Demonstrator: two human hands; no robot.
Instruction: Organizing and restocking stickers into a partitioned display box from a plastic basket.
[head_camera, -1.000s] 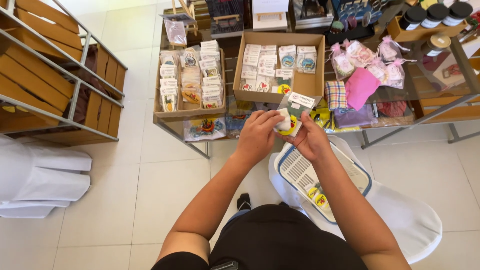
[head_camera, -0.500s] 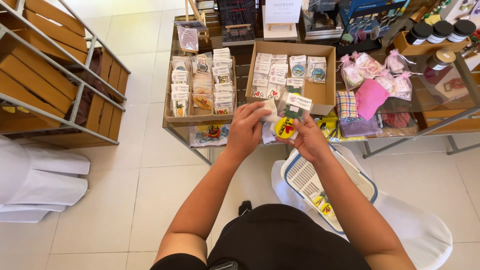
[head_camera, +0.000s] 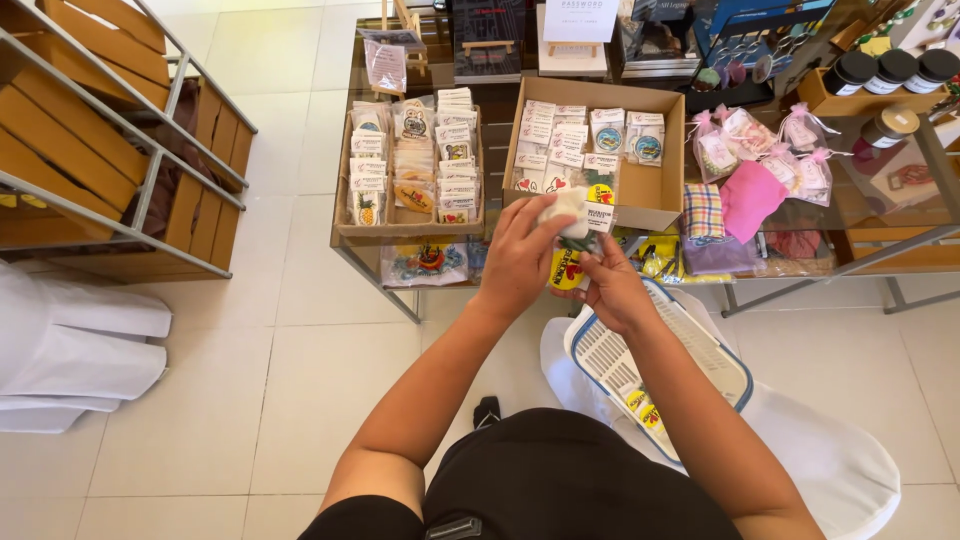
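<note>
Over a glass table, both hands, left and right, are gripping a packet near a half-filled box.

- The small packet held between the left hand and the right hand looks like clear glossy plastic film with a white paper card at the top.
- The open box on the table is plain brown cardboard, matt.
- The packets inside it have the same shiny film wrap over paper cards.
- The low tray beside it also looks like matt cardboard.
- The basket below the hands is white slotted plastic, smooth, with a blue rim.
- The table frame is grey metal with a dull finish.
- The rack at left has wooden slats, unvarnished in look, in grey metal bars.
- The checked cloth and pink cloth are soft matt fabric.
- The floor is pale smooth tile with a slight sheen.
</note>
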